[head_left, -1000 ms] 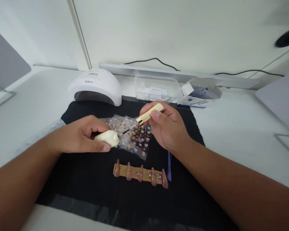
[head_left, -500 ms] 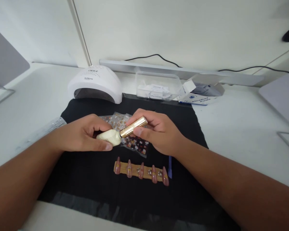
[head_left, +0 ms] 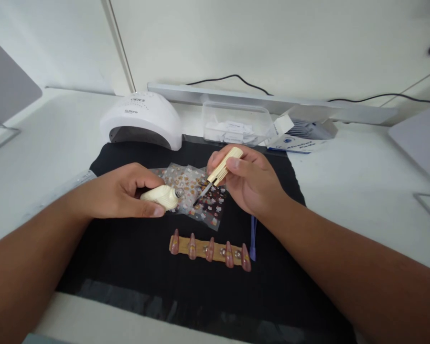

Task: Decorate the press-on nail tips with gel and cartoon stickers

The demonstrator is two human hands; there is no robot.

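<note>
My left hand (head_left: 129,192) is closed around a cream nail polish bottle (head_left: 162,197), tilted so its uncapped neck points right. In my right hand (head_left: 249,177) is the gold brush cap (head_left: 225,167), pinched between thumb and fingers. Its brush (head_left: 202,195) hangs free, down and to the left, apart from the bottle. Beneath both hands lie clear sticker sheets (head_left: 213,215) with small printed figures. Closer to me, several pink pointed false nails (head_left: 210,249) are fixed along a tan strip (head_left: 184,245).
A black mat (head_left: 136,277) covers the middle of the white table. Behind it stand a white nail lamp (head_left: 141,117), a clear plastic box (head_left: 236,112) with papers and an opened alcohol pads box (head_left: 297,141). A purple stick (head_left: 253,239) lies right of the nails.
The cap has come off the bottle, baring the brush. My right hand has moved up and right with it, while my left hand stays nearly in place.
</note>
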